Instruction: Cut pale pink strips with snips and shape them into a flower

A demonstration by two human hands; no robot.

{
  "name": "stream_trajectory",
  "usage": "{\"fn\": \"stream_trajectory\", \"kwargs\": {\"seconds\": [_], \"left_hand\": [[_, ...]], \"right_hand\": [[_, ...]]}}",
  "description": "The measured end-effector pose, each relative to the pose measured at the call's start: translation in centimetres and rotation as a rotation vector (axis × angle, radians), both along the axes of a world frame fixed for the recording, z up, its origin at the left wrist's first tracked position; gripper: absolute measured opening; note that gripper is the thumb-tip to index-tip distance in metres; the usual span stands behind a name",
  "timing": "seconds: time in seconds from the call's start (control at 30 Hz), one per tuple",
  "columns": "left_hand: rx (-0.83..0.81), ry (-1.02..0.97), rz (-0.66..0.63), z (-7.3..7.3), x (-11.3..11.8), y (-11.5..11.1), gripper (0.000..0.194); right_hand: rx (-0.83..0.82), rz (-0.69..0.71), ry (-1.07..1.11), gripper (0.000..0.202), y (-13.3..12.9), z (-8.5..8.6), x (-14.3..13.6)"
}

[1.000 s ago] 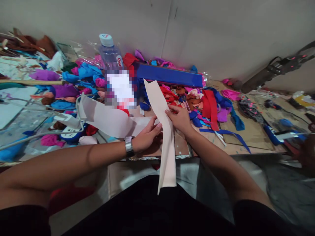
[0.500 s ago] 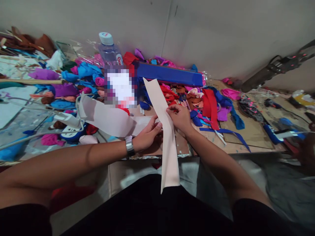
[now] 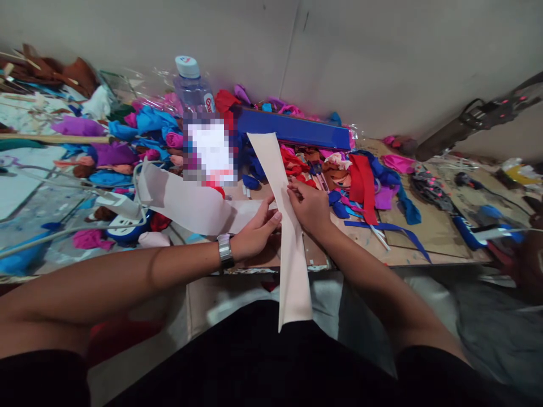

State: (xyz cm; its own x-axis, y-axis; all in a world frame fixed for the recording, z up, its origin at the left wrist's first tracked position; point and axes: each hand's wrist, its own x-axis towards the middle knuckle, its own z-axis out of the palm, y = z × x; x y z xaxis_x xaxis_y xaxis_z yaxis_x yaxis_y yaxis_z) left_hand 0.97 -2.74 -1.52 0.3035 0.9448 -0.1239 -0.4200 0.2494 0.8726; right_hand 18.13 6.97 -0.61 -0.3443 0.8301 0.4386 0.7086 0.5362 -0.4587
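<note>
A long cream strip (image 3: 292,249) runs from near the blue box down past the table's front edge, over my lap. My left hand (image 3: 257,229) holds the strip's left edge near its middle, the thumb in front and the other fingers partly behind it. On the strip's right edge, slightly higher, my right hand (image 3: 309,206) has its fingers pinched. A wider pale translucent strip (image 3: 186,203) curls on the table to the left, its right end reaching toward my left hand.
A capped bottle (image 3: 193,90) and a long blue box (image 3: 297,127) stand at the back. Colourful crumpled pieces (image 3: 153,127) crowd the left, with more beside red strips (image 3: 362,186) on the right. A dark jointed arm (image 3: 458,127) rises at the back right.
The upper end of the cream strip has spread flatter and shifted slightly right. Both hands keep nearly the same place on it.
</note>
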Motion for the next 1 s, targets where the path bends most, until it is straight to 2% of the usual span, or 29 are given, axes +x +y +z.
{"fn": "stream_trajectory", "kwargs": {"seconds": [0.2,0.4,0.5,0.73,1.0], "left_hand": [[0.046,0.011,-0.012,-0.3,0.0,0.1,0.085],[0.046,0.032,-0.017,-0.2,0.0,0.1,0.088],[0.061,0.046,-0.001,0.0,0.0,0.1,0.086],[0.049,0.048,-0.007,0.1,-0.1,0.1,0.085],[0.030,0.022,-0.029,0.2,-0.1,0.1,0.093]], "right_hand": [[-0.025,-0.006,0.046,0.026,0.3,0.0,0.0],[-0.172,-0.037,0.200,0.027,1.0,-0.3,0.0],[-0.150,-0.029,0.218,0.027,0.9,-0.3,0.1],[-0.084,0.030,0.103,0.025,0.5,0.1,0.2],[-0.319,-0.011,0.478,0.026,2.7,-1.4,0.0]]}}
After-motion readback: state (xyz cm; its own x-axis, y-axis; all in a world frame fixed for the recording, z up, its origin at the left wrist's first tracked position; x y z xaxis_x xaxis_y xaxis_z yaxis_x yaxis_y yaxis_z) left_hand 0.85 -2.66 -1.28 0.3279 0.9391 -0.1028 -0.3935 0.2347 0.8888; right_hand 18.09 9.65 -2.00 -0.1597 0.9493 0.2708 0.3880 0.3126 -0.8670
